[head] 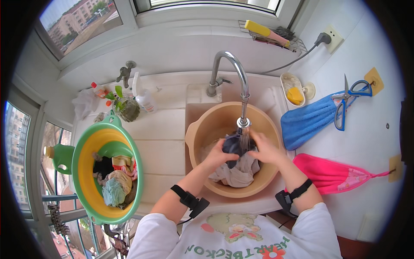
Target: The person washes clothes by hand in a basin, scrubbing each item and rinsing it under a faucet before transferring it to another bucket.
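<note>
A dark navy cloth [232, 145] is held between my two hands under running water from the chrome gooseneck faucet [243, 81]. My left hand [220, 154] grips its left side, thumb across the front. At its right edge is my right hand [264, 148], fingers partly behind the falling water and slightly blurred. Below them a wet whitish cloth [237, 171] lies in the tan plastic basin [202, 124], which stands in the sink [193, 108]. Some water shows in the basin, but the hands and cloths hide much of its bottom.
On the left, a green-and-yellow plastic basin [81, 162] holds several crumpled garments. Behind it stand a spray bottle [144, 98] and a potted plant [127, 108]. Blue [304, 119] and pink [326, 173] hand towels, scissors [346, 95] and a soap dish [286, 81] are along the right wall.
</note>
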`<act>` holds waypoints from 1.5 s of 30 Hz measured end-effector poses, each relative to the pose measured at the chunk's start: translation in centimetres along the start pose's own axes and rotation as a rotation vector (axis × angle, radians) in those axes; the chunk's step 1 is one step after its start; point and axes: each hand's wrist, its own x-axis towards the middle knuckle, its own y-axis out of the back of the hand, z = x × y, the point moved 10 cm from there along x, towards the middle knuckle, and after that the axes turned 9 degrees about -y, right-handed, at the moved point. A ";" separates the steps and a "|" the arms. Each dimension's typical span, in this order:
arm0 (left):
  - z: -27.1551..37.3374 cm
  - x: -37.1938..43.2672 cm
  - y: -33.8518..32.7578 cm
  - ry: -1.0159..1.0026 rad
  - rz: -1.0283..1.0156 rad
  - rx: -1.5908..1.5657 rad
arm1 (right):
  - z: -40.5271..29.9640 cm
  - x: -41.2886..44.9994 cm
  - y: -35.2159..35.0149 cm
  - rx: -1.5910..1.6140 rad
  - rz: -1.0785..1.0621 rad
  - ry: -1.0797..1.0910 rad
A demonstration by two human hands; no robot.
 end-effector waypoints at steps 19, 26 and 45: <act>6.8 -0.8 2.1 -0.240 0.281 -0.069 | -1.3 1.3 -0.8 0.214 -0.333 -0.112; 5.4 -2.3 -4.8 -0.171 -0.177 0.393 | -2.1 -0.4 -6.1 0.909 -0.761 -0.228; 0.4 3.2 2.3 0.236 0.339 -0.307 | 5.0 4.7 -1.1 1.334 -0.016 -0.402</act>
